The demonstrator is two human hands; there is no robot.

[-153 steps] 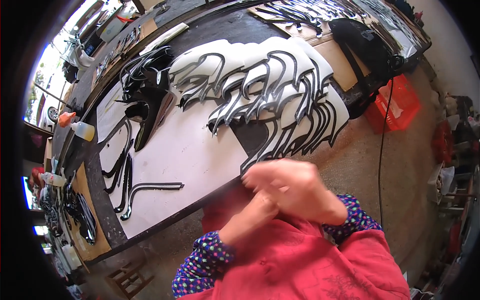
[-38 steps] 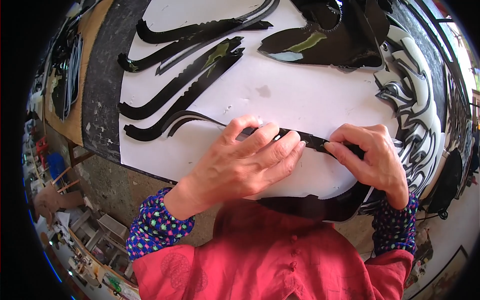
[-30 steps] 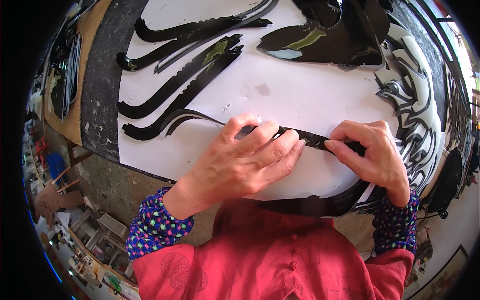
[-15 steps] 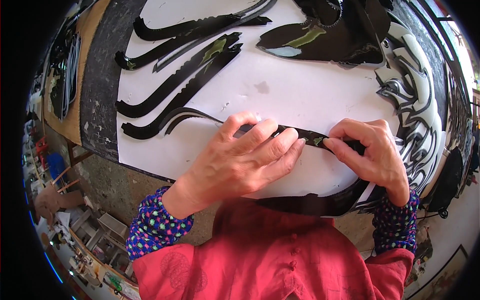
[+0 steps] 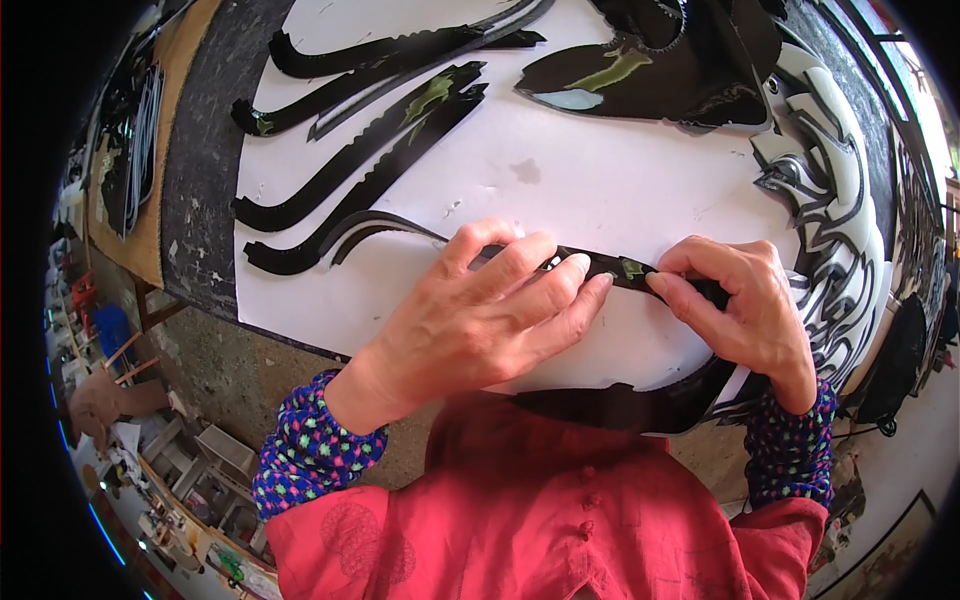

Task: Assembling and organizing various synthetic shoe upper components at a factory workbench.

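Note:
A long, narrow black strip [image 5: 633,270] with a greenish patch lies across the white board [image 5: 600,190], between my two hands. My left hand [image 5: 490,310] is over its left stretch, fingers bent and pressing down on it; part of the strip is hidden under them. At its right part, my right hand [image 5: 735,300] pinches the strip between thumb and forefinger. A thin curved black and grey piece [image 5: 385,223] runs out from under my left hand toward the left. Below my hands, a larger curved black piece [image 5: 620,410] lies along the board's near edge.
Several curved black strips [image 5: 350,160] lie at the left of the board. A big black sheet piece [image 5: 680,80] is at the far side. Stacked white and black cut shapes [image 5: 840,220] crowd the right. Beyond the left edge stands a brown board [image 5: 150,240] with thin pieces.
The fingers of my left hand have shifted very slightly on the strip, and a bit more of its greenish patch shows. My right hand keeps its pinch in the same place.

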